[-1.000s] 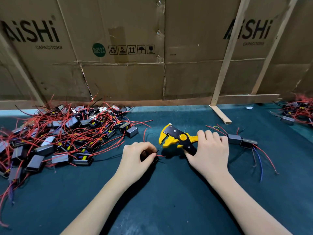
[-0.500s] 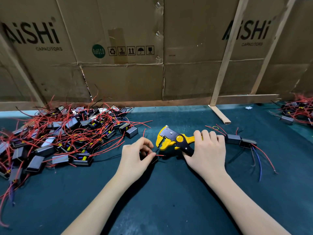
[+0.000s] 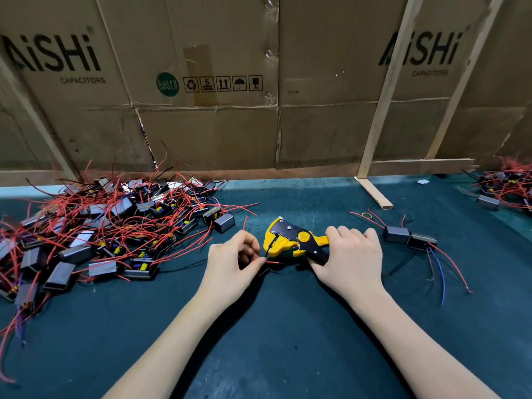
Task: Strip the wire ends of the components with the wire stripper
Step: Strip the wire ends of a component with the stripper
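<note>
Cardboard-backed counter [image 3: 288, 326]: right hand [image 3: 349, 259] has brought the gripped wire stripper [image 3: 290, 240] onto the wire [image 3: 272, 262] the left hand [image 3: 230, 267] pinches; stripping looks imminent

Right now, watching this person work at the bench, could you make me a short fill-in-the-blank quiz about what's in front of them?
1. The right hand grips a wire stripper whose body is black and ____.
2. The left hand pinches a thin ____ wire beside the tool's head.
3. The big pile of components lies to the person's ____.
4. The cardboard wall carries the word AiSHi above the word ____.

Missing words: yellow; red; left; CAPACITORS
</note>
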The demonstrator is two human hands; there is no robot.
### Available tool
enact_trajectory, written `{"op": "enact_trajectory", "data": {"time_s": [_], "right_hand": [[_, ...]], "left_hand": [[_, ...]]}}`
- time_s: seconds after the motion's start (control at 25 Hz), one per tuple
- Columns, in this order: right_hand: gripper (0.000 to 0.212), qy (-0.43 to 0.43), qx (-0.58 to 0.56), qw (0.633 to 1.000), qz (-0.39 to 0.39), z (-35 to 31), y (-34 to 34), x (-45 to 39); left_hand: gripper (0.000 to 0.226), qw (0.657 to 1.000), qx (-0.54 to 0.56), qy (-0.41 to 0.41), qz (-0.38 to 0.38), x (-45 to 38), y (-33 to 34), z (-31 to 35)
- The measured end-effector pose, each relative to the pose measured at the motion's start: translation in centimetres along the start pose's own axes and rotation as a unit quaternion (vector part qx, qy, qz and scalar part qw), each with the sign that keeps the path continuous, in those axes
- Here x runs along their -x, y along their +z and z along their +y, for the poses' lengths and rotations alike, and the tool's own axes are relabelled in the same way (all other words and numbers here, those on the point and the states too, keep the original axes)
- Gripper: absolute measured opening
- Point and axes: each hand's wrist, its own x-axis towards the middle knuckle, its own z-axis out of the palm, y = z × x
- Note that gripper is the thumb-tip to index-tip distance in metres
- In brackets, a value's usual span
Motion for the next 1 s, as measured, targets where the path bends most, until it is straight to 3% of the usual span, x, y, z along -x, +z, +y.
{"op": "enact_trajectory", "data": {"time_s": [0.12, 0.44, 0.84, 1.0], "right_hand": [[0.052, 0.007, -0.008, 1.0, -0.024, -0.1, 0.0, -0.1], [0.057, 0.046, 0.004, 0.999, 0.022, 0.8, 0.5, 0.0], [0.057, 0.04, 0.007, 0.999, 0.013, 0.9, 0.6, 0.5], [0.057, 0.045, 0.012, 0.999, 0.008, 0.7, 0.5, 0.5]], "left_hand": [[0.019, 1.0, -0.005, 0.008, -0.005, 0.0, 0.0, 0.0], [0.017, 0.997, -0.051, 0.048, -0.022, 0.2, 0.1, 0.0], [0.01, 0.999, -0.015, 0.008, -0.027, 0.0, -0.1, -0.3], [0.011, 0.999, -0.031, -0.006, 0.009, 0.1, 0.6, -0.3]]}}
